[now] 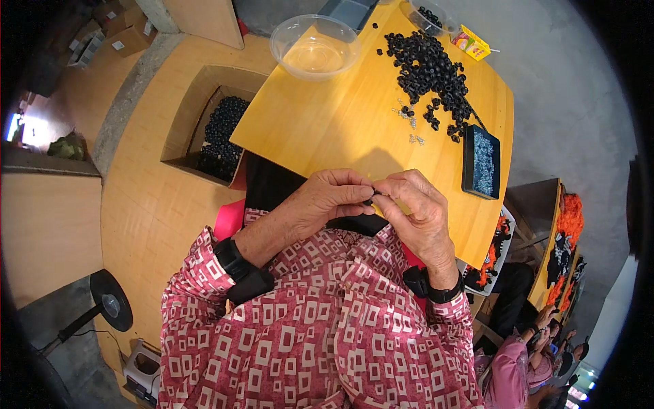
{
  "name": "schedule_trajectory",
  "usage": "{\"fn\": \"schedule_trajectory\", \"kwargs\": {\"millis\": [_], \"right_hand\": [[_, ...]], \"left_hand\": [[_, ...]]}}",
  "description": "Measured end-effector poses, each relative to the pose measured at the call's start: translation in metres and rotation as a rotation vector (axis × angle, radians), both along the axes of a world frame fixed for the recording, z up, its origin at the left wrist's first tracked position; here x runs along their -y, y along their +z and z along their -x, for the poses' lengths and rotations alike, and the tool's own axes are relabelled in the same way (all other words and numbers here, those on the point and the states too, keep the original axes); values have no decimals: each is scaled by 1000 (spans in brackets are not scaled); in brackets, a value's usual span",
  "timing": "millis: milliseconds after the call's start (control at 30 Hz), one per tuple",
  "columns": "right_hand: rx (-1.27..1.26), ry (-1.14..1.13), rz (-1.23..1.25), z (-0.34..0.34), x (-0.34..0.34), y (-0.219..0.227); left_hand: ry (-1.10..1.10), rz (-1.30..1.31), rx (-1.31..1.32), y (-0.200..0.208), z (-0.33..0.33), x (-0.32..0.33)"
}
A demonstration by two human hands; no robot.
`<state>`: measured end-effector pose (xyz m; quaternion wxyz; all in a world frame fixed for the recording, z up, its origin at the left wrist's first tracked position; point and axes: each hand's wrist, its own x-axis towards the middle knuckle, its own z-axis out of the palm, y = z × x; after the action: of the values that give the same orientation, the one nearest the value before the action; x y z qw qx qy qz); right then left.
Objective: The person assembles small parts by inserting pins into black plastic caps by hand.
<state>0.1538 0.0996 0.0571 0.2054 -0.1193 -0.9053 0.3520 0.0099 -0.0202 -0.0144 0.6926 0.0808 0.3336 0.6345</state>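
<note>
My left hand and my right hand meet at the near edge of the yellow table. Between their fingertips is a small black plastic part, mostly covered by the thumbs and fingers. Both hands are closed in a pinch on it. Beyond them lies a heap of small black plastic parts, with some clear or silvery small pieces scattered at its near side. A black tray full of tiny pale-blue or silvery pieces stands to the right of my hands.
A clear plastic bowl stands at the table's far left, beside a dark tray. Another clear bowl and a yellow carton sit at the far right. Left on the floor, a cardboard box holds black parts. People sit at lower right.
</note>
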Motion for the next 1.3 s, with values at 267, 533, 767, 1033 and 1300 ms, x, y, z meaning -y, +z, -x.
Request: {"fn": "schedule_trajectory", "kwargs": {"millis": [267,533,767,1033,1300], "right_hand": [[-2,-16,170,-1,-1,1],[-49,-37,173,-5,-2,2],[-45,-46,-40,-14,-4,8],[-67,7,-131,-15,-2,3],[-12,30,-213,-12,0,5]], "left_hand": [[14,-32,60,1,1,1],[-29,-60,55,4,1,1],[-8,-73,35,5,0,1],[11,-43,70,7,-1,0],[19,-30,32,6,-2,0]]}}
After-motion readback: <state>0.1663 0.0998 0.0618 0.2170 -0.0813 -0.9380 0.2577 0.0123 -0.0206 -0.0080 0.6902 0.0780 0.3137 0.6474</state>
